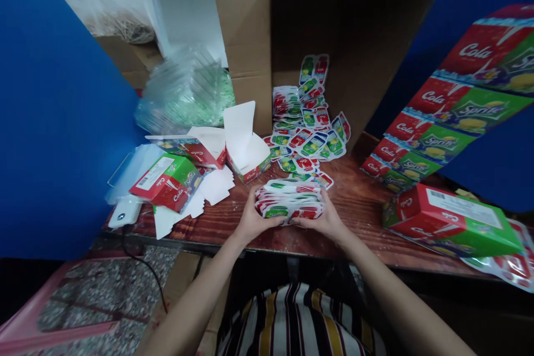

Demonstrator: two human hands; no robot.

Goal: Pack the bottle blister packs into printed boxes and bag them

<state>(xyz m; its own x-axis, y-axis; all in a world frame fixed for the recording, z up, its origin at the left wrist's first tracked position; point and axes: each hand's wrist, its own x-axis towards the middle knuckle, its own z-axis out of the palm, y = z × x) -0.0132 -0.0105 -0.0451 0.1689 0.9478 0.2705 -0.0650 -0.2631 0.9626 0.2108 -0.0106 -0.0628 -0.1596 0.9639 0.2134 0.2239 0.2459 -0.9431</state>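
Note:
A thick stack of small red, green and white printed packets (290, 200) rests on the wooden table (359, 200), squeezed between both my hands. My left hand (252, 217) grips its left end with the fingers curled under. My right hand (327, 218) clasps its right end the same way. Just behind lies a loose heap of the same packets (311, 128), spilling from a big tipped cardboard box (354, 28). An open small carton with white flaps (246, 150) stands to the left of the stack.
Closed Cola/Sprite cartons lie at left (169, 181) and right (450, 219). A row of stacked cartons (450, 105) leans at the right. White flat blanks (208, 192), a clear plastic bag (183, 94), a white charger with cable (123, 212) and blue panels (54, 105) surround the table.

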